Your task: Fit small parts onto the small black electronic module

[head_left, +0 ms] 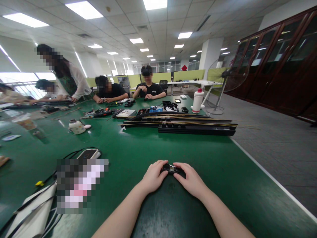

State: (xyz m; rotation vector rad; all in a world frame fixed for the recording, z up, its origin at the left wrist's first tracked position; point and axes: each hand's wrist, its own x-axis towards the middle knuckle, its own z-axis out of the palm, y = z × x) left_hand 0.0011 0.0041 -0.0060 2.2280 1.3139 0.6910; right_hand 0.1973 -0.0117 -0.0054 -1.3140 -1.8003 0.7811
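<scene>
A small black part (171,169) with a metal detail rests on the green table (128,148) right in front of me. My left hand (153,177) pinches its left end with curled fingers. My right hand (190,180) grips its right end the same way. Both forearms reach in from the bottom edge. The underside of the part is hidden by my fingers.
Long black rails (188,125) with thin rods lie across the table ahead. A white bottle (197,100) stands behind them. A white device (88,153) with cables lies at left. A small white pot (76,127) sits further back. Several seated people work at the far end. The table's right edge (269,177) borders grey floor.
</scene>
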